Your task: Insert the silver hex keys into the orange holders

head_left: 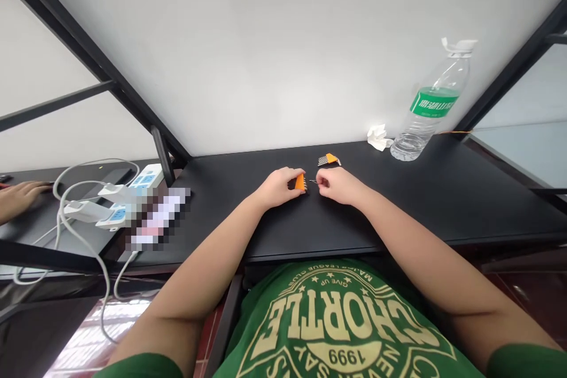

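My left hand (282, 186) is closed around an orange hex key holder (300, 182), low over the black desk. Short metal ends stick out of the holder's right side. Close by on the right, my right hand (337, 184) pinches a thin metal rod (312, 181), apparently a hex key, that points left toward the holder with a small gap between them. Most of the rod is hidden in my fingers. Just beyond my hands, a second orange holder (331, 158) with several metal keys lies on the desk (354, 230).
A clear water bottle (429, 109) with a green label stands at the back right, beside a crumpled tissue (378, 137). On the left are a white power strip (148, 177), cables and a blurred-out phone (162, 215). Another person's hand (22, 196) rests on the neighbouring desk.
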Demonstrator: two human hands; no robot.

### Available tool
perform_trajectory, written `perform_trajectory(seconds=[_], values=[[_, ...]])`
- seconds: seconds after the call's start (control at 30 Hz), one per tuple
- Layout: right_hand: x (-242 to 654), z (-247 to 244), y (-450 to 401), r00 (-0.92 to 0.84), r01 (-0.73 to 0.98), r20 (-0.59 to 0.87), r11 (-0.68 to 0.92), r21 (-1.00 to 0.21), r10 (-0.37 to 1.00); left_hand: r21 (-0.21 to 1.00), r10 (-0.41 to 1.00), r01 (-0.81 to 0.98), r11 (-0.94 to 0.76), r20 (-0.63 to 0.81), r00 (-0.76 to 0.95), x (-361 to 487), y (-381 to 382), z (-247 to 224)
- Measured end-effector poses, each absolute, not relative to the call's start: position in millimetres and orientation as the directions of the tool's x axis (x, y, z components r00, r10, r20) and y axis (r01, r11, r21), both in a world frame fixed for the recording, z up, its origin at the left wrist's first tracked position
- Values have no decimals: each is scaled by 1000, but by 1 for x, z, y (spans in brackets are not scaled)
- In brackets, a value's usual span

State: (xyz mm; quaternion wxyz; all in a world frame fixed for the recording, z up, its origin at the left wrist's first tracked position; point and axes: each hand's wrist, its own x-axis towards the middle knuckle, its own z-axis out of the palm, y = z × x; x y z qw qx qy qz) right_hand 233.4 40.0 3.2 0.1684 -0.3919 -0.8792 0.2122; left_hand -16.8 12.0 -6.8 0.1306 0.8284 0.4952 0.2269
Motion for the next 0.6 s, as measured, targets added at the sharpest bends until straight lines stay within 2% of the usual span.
perform_trajectory(seconds=[0.1, 0.23, 0.6], values=[[231, -3, 43, -659, 459, 302, 687, -563, 688, 442, 868, 747, -496, 264, 420, -15, 11, -5], [228, -10, 46, -633, 381, 423, 737, -559, 648, 450, 864, 738, -503, 257, 432, -14, 9, -3], [230, -14, 49, -617, 362, 503, 785, -502, 606, 404, 857, 756, -515, 250, 450, -10, 7, 0]])
